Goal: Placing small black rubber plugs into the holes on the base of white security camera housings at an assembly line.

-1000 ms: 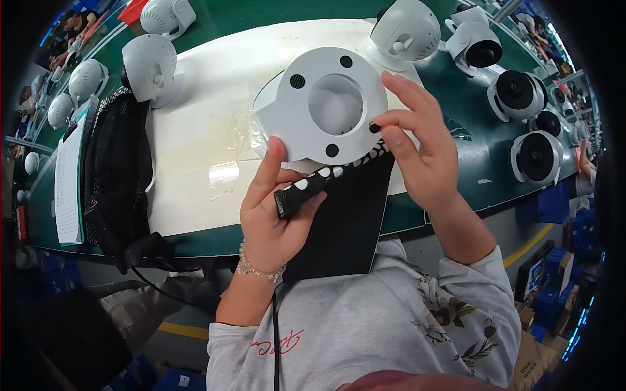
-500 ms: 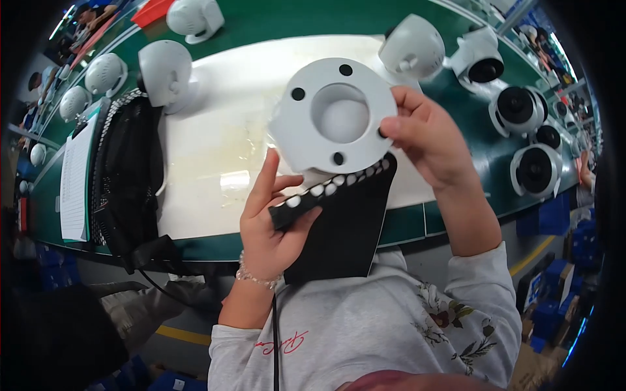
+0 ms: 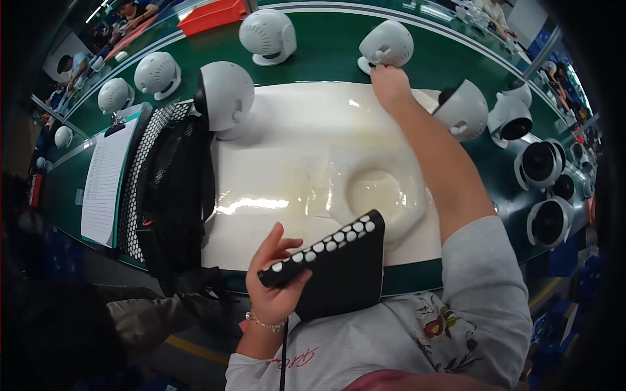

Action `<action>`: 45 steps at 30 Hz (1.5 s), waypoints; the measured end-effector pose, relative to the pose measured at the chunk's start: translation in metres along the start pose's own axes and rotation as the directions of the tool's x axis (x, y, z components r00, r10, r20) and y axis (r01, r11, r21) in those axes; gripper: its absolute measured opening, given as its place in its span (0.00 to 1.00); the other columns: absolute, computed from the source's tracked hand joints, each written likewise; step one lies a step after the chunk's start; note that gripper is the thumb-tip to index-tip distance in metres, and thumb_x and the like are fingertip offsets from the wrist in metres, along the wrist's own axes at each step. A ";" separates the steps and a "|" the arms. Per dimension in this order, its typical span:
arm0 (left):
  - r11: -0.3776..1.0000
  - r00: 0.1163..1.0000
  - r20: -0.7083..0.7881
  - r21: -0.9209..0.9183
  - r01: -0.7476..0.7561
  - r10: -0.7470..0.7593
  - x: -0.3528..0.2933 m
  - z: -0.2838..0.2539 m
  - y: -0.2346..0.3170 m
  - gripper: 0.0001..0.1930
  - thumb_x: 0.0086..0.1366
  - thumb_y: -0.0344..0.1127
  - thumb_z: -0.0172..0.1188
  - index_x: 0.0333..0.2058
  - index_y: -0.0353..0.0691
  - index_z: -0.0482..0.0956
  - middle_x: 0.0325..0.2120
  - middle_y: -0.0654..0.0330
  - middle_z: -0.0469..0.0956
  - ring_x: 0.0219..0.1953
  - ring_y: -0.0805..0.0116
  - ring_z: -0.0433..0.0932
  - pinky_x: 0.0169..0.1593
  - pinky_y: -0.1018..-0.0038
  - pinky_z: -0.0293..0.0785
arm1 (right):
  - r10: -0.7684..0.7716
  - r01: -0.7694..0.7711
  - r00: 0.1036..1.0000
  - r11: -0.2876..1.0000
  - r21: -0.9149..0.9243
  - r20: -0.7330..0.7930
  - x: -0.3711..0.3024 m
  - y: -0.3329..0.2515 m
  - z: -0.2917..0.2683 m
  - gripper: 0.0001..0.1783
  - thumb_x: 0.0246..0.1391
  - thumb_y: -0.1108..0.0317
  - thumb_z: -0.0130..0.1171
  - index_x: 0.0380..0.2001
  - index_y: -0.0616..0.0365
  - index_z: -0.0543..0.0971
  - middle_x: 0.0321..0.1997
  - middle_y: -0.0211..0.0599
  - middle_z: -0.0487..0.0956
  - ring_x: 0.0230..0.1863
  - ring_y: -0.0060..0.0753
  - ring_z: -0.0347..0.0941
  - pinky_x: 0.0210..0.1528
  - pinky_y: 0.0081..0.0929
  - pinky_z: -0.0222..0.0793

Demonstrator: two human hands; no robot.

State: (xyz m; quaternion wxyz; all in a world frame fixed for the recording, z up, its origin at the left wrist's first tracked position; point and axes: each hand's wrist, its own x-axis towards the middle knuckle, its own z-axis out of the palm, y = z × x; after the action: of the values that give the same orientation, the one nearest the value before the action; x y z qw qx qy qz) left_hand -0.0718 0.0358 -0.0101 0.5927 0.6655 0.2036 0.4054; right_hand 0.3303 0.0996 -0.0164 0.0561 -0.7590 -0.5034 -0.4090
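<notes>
My left hand [image 3: 277, 287] pinches a black sheet [image 3: 349, 277] between thumb and fingers, with its index finger stretched out. White round spots run in rows along the sheet's upper strip. My right arm reaches to the far side, where my right hand [image 3: 391, 83] is closed at the base of a white round camera [image 3: 389, 44] on the green table. The fingertips are partly hidden there. Between my arms, a pale ring-shaped form [image 3: 417, 195] sits on the white mat [image 3: 274, 169], with a shiny clear film around it.
More white cameras stand left [image 3: 227, 96], far [image 3: 267, 36] and right [image 3: 463, 111], several with dark lens fronts. On the left lie a black mesh bag [image 3: 173, 173] and a clipboard with paper [image 3: 107, 179]. A red tray [image 3: 212, 16] is at the back. Other people work farther off.
My right hand has carried the white camera from above the mat to the far side and stood it on its base. My left hand still holds the black sheet. The view has shifted.
</notes>
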 end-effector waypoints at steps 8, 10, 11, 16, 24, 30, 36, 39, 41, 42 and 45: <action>0.999 0.998 0.063 -0.035 0.004 -0.002 0.000 -0.014 -0.003 0.12 0.41 0.21 0.65 0.28 0.34 0.74 0.48 0.47 0.67 0.39 0.62 0.74 0.37 0.74 0.69 | -0.312 -0.007 0.737 0.883 0.468 0.600 0.081 -0.111 -0.038 0.16 0.46 0.73 0.42 0.38 0.52 0.75 0.41 0.44 0.74 0.45 0.44 0.69 0.45 0.37 0.66; 0.999 0.995 0.102 -0.029 -0.016 0.019 0.003 -0.016 -0.002 0.12 0.41 0.21 0.65 0.27 0.33 0.74 0.47 0.47 0.67 0.38 0.63 0.74 0.36 0.75 0.69 | -0.328 -0.029 0.730 0.862 0.506 0.600 0.101 -0.141 -0.019 0.16 0.47 0.73 0.41 0.39 0.55 0.74 0.43 0.44 0.73 0.46 0.43 0.68 0.47 0.35 0.64; 0.999 0.994 0.113 -0.054 -0.006 0.012 0.005 -0.015 -0.001 0.12 0.41 0.20 0.64 0.27 0.33 0.74 0.46 0.48 0.68 0.38 0.63 0.74 0.37 0.74 0.70 | -0.321 -0.022 0.780 0.844 0.536 0.537 0.109 -0.151 0.001 0.14 0.46 0.72 0.42 0.36 0.58 0.74 0.43 0.44 0.73 0.45 0.43 0.69 0.45 0.35 0.66; 0.996 0.992 0.108 -0.060 0.071 -0.064 0.008 -0.020 0.005 0.12 0.41 0.18 0.63 0.27 0.33 0.74 0.43 0.51 0.71 0.38 0.64 0.74 0.41 0.74 0.71 | 0.018 -0.194 0.940 0.851 0.488 0.342 0.103 -0.172 0.049 0.23 0.50 0.58 0.48 0.46 0.61 0.66 0.50 0.47 0.68 0.50 0.41 0.65 0.51 0.37 0.58; 0.980 0.978 0.071 -0.017 0.197 -0.195 0.010 -0.014 0.014 0.15 0.42 0.19 0.61 0.33 0.30 0.74 0.30 0.57 0.76 0.33 0.72 0.74 0.39 0.80 0.68 | -0.060 0.055 0.998 0.887 0.458 -0.003 0.094 -0.084 0.019 0.17 0.42 0.58 0.59 0.37 0.52 0.73 0.35 0.34 0.73 0.40 0.38 0.69 0.41 0.32 0.64; 0.999 0.998 -0.041 0.007 0.046 -0.046 -0.002 -0.007 0.006 0.14 0.44 0.19 0.62 0.33 0.32 0.74 0.28 0.58 0.75 0.31 0.72 0.74 0.36 0.79 0.69 | 0.326 -0.170 0.944 0.599 0.783 -0.044 0.057 -0.029 -0.093 0.08 0.51 0.64 0.52 0.32 0.55 0.74 0.30 0.31 0.73 0.30 0.31 0.71 0.34 0.25 0.66; 0.953 0.951 0.126 0.082 -0.292 0.281 -0.004 -0.007 0.007 0.09 0.41 0.23 0.65 0.24 0.32 0.75 0.25 0.54 0.77 0.25 0.66 0.75 0.30 0.76 0.70 | 0.226 -0.354 0.692 -0.722 0.595 0.686 -0.038 -0.002 -0.191 0.11 0.55 0.63 0.48 0.34 0.59 0.73 0.31 0.30 0.74 0.32 0.20 0.71 0.36 0.20 0.67; 0.940 0.932 0.160 0.055 -0.338 0.326 -0.013 0.003 0.013 0.09 0.40 0.25 0.66 0.21 0.32 0.74 0.24 0.53 0.77 0.24 0.64 0.75 0.27 0.75 0.70 | 0.143 -0.389 0.695 -0.749 0.536 0.704 -0.083 -0.021 -0.234 0.14 0.57 0.63 0.44 0.42 0.60 0.69 0.37 0.32 0.74 0.39 0.24 0.71 0.43 0.24 0.68; 0.957 0.949 0.132 0.005 -0.290 0.287 -0.020 0.014 0.018 0.09 0.39 0.25 0.66 0.20 0.33 0.74 0.24 0.53 0.77 0.23 0.64 0.75 0.26 0.75 0.70 | 0.104 -0.426 0.618 -0.788 0.444 0.779 -0.107 -0.031 -0.249 0.19 0.58 0.61 0.40 0.49 0.61 0.62 0.44 0.36 0.71 0.45 0.29 0.70 0.47 0.30 0.68; 0.960 0.951 0.149 0.030 -0.279 0.272 -0.021 0.017 0.020 0.09 0.40 0.24 0.66 0.22 0.32 0.74 0.24 0.54 0.77 0.23 0.66 0.74 0.28 0.77 0.69 | 0.109 -0.424 0.609 -0.792 0.439 0.785 -0.116 -0.032 -0.250 0.19 0.58 0.61 0.40 0.49 0.61 0.62 0.44 0.36 0.71 0.45 0.29 0.70 0.47 0.30 0.68; 0.994 0.999 0.022 -0.105 -0.037 0.039 -0.028 0.026 0.020 0.11 0.43 0.22 0.64 0.27 0.32 0.74 0.25 0.60 0.74 0.26 0.75 0.71 0.32 0.81 0.66 | 0.057 -0.509 0.546 -0.770 0.385 0.836 -0.133 -0.033 -0.251 0.17 0.60 0.59 0.37 0.46 0.59 0.61 0.43 0.35 0.69 0.44 0.30 0.70 0.46 0.33 0.69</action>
State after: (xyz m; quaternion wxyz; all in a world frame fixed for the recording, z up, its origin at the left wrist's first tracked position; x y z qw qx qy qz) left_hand -0.0716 -0.0057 0.0012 0.6215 0.6420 0.1621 0.4187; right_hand 0.1408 -0.1053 0.0482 0.7595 -0.4750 -0.1539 0.4170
